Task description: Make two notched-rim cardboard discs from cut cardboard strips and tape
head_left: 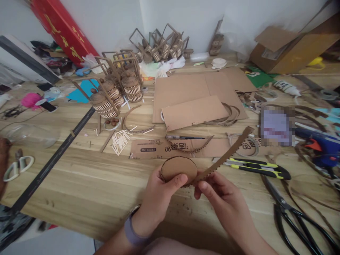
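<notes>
Between the left hand's [162,194] thumb and fingers sits a round cardboard disc [178,167], face up, the thumb pressed on its top near the edge closest to the body, the supporting fingers hidden beneath. Just to the right of that thumb, the right hand [225,196] has its thumb and fingertips pinched on the lower end of a cardboard strip [225,155], whose long free part rises away from the fingers, up and to the right, its notched edge facing down. Where strip and disc meet, the fingers cover the join, so whether it is glued cannot be told. To do this well, I would keep the left thumb firm without bending the disc, feed the strip in short lengths, and press each notch square to the rim before sliding the right fingers along. Gentle curving should suit the strip better than a sharp fold, which would probably crease it. The free end reaches over printed cardboard [154,148], so it could snag on things there. Right of the right fingers lie a utility knife [256,167] and black-handled scissors [283,204], best kept clear of both wrists.
</notes>
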`<state>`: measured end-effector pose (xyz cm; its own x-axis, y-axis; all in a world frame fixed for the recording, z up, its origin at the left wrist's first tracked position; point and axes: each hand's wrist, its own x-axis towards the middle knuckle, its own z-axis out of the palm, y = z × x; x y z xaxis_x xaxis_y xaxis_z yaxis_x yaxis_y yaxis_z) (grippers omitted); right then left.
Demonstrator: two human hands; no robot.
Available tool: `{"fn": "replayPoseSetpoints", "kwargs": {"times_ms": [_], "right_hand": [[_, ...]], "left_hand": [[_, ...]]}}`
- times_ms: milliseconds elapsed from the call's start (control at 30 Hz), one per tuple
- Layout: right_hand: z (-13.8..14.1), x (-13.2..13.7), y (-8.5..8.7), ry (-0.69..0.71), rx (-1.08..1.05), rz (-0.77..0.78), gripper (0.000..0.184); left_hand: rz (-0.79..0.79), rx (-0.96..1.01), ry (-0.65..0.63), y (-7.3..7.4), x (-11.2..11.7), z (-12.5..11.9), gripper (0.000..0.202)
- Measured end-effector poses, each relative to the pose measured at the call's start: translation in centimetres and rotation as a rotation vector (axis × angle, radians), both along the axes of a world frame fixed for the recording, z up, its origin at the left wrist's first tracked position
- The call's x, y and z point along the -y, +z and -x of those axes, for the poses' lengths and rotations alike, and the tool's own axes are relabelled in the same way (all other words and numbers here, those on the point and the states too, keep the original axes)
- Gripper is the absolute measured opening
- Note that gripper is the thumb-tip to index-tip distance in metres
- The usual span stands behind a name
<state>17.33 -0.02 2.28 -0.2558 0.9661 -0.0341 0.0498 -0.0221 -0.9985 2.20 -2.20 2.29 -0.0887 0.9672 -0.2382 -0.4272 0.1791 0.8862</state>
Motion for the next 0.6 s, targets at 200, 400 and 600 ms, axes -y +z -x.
{"fn": "replayPoseSetpoints", "kwargs": {"times_ms": [200,400,600], "right_hand": [[-0.4,-0.3,0.3,-0.020,0.002,-0.024,0.034],[-0.2,-0.1,0.2,-0.043,-0.019,0.001,0.035],[-0.2,-0.1,0.5,-0.030,-0.021,-0.021,0.032]], "left_hand": [[-0.036,0.002,0.004,-0.1,0.3,0.6,0.019],[-0.056,0.001,0.031,-0.4,0.4,0.9,0.022],[-0.019,-0.098,-0.039,0.3,0.5,1.1,0.024]]}}
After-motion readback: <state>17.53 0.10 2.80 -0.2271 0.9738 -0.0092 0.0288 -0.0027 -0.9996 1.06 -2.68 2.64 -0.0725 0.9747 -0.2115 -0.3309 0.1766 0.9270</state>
